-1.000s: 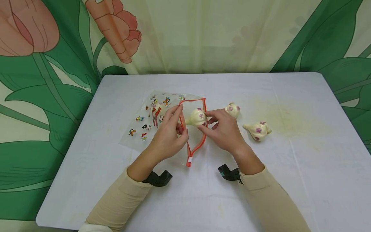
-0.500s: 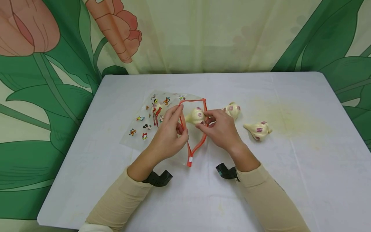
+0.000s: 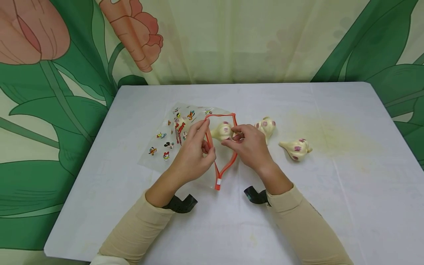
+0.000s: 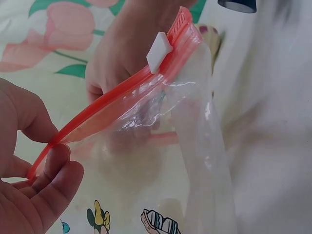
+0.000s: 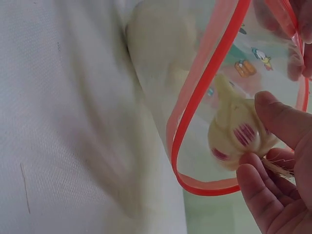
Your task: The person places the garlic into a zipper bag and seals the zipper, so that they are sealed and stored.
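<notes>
My left hand point(image 3: 195, 156) pinches the red zip edge of a clear plastic zip bag point(image 4: 200, 141) printed with cartoon figures, and the bag's mouth stands open toward the right. A garlic bulb point(image 5: 241, 131) with purple streaks is in my right hand point(image 3: 253, 147), gripped between thumb and fingers near its root end. Its stem points into the bag, and the bulb sits within the mouth. Another pale bulb point(image 3: 180, 120) shows through the plastic deeper in the bag. At one end of the red zip sits a white slider point(image 4: 159, 52).
Two more garlic bulbs lie right of the bag: one just behind my right hand point(image 3: 266, 126), the other farther right point(image 3: 296, 149). A white cloth covers the table point(image 3: 331, 221). Behind it hangs a flowered curtain point(image 3: 232, 44).
My right hand has moved slightly left, carrying the garlic bulb a little farther into the bag's mouth. The left hand keeps its hold on the zip edge.
</notes>
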